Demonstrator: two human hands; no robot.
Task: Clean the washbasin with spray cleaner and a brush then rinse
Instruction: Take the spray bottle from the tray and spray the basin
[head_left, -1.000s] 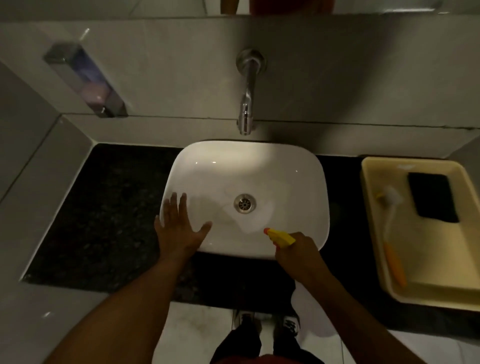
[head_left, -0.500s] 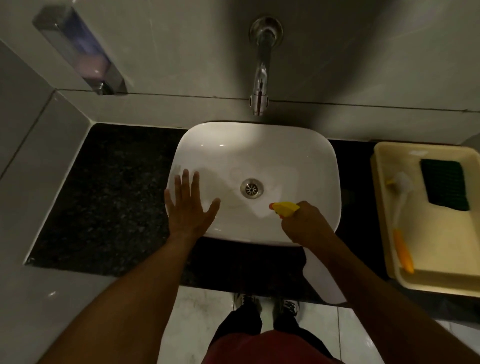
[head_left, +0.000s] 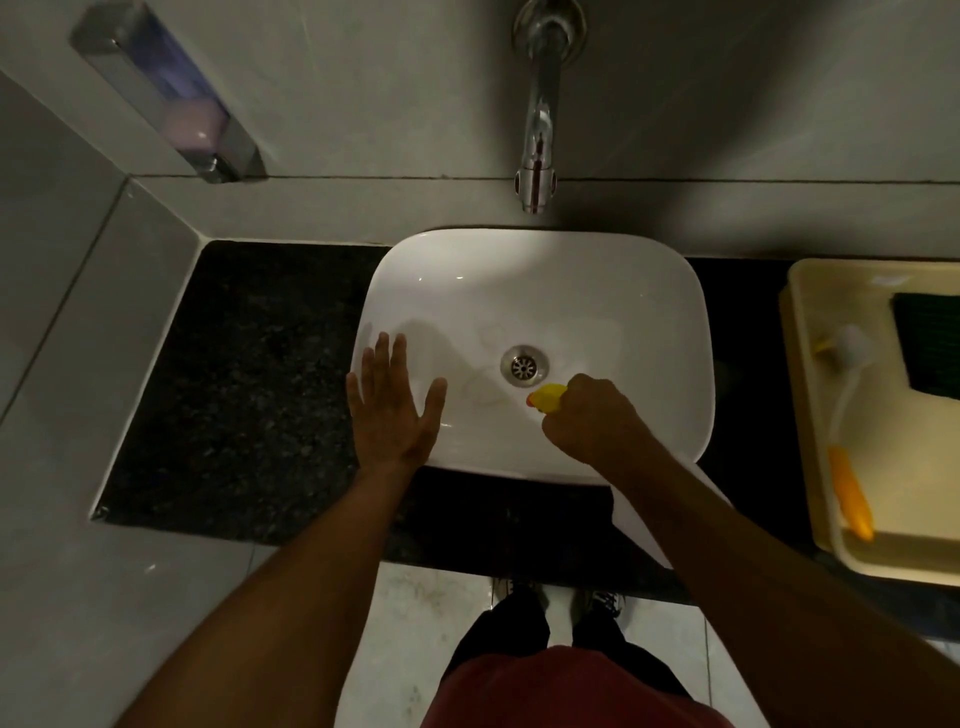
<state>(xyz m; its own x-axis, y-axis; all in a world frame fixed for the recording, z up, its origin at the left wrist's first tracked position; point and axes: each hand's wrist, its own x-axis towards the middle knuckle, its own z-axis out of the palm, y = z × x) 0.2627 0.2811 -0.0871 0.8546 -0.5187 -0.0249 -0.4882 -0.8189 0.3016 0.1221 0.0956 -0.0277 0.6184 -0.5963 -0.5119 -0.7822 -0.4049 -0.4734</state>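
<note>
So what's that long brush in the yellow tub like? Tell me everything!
The brush lies flat in the pale yellow tub, right of the washbasin. It has a white bristle head at the far end, a thin white neck and an orange handle pointing toward the person. It looks plastic. No hand touches it. A dark green scrub pad sits beside its head, apart from it.

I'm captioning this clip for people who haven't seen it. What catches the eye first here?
The bright white washbasin at centre, against the dark counter. Over it, the right hand grips a spray bottle whose yellow nozzle points toward the drain, while the left hand lies flat and spread on the basin's near-left rim. At right, a cream tray holds an orange-handled brush.
</note>
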